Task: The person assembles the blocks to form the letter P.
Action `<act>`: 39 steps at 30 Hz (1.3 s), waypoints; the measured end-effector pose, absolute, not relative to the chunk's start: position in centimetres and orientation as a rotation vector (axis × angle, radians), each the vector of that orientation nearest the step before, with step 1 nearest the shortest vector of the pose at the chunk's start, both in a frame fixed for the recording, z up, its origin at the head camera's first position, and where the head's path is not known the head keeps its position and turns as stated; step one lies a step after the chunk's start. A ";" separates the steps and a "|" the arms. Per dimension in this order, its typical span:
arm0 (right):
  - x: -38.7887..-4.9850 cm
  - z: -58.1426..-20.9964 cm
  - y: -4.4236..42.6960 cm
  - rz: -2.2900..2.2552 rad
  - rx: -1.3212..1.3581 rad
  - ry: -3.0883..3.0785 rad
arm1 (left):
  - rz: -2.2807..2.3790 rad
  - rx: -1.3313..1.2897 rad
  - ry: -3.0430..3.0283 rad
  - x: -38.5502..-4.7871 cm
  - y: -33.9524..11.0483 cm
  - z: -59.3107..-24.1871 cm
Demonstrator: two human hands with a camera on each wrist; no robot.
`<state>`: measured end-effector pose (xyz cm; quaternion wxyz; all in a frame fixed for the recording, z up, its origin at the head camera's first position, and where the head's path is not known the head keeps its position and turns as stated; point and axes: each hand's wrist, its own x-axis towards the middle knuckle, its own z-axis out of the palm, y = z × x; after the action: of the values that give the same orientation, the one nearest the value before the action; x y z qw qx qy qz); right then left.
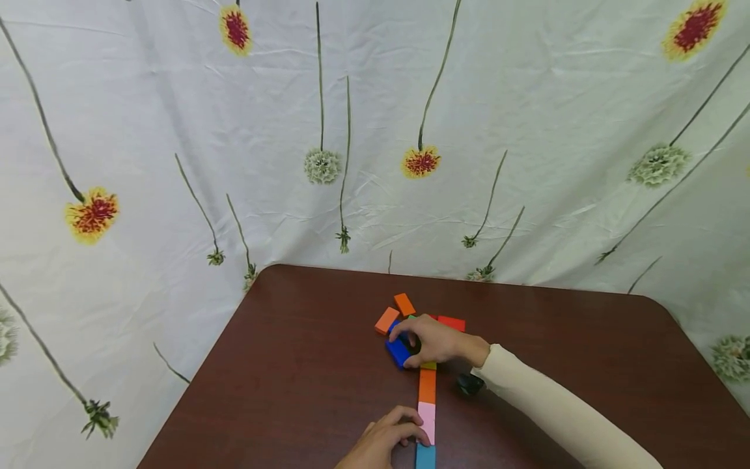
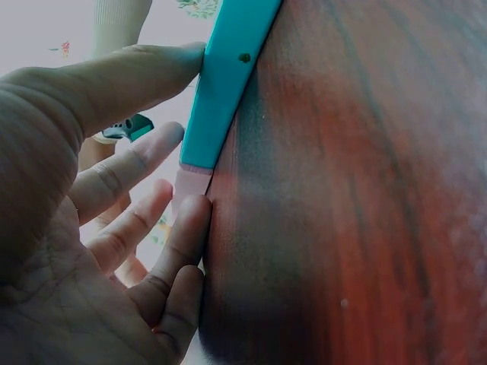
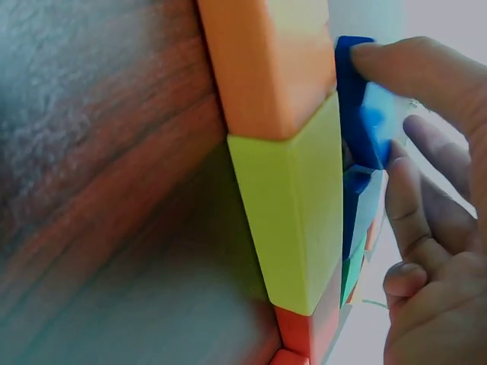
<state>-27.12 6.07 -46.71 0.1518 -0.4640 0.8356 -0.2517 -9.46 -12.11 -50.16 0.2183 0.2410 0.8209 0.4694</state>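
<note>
My right hand (image 1: 435, 339) grips a blue block (image 1: 398, 352) between thumb and fingers, just left of a row of blocks. In the right wrist view, the thumb is on one end of that blue block (image 3: 364, 114), and a second blue block (image 3: 361, 201) lies beyond it. Next to them, the row shows an orange block (image 3: 266, 68) and a yellow-green block (image 3: 293, 205). My left hand (image 1: 383, 438) rests at the row's near end, fingers loosely bent. Its thumb touches a teal block (image 2: 228, 84), with fingertips near a pink block (image 2: 190, 185).
An orange block (image 1: 404, 304) and a salmon block (image 1: 387, 320) lie left of the row's far end, with a red block (image 1: 452, 323) on the right. The brown table (image 1: 281, 365) ends at a flowered cloth (image 1: 375, 130).
</note>
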 end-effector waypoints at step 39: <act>-28.9 -48.0 23.0 -0.905 -1.001 2.634 | 1.267 0.603 2.320 -9.1 -11.8 -49.8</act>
<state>-28.88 22.98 -48.03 0.0910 -0.3369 0.8863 -0.3044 -9.11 -11.79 -49.83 0.2137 0.2173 0.8359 0.4565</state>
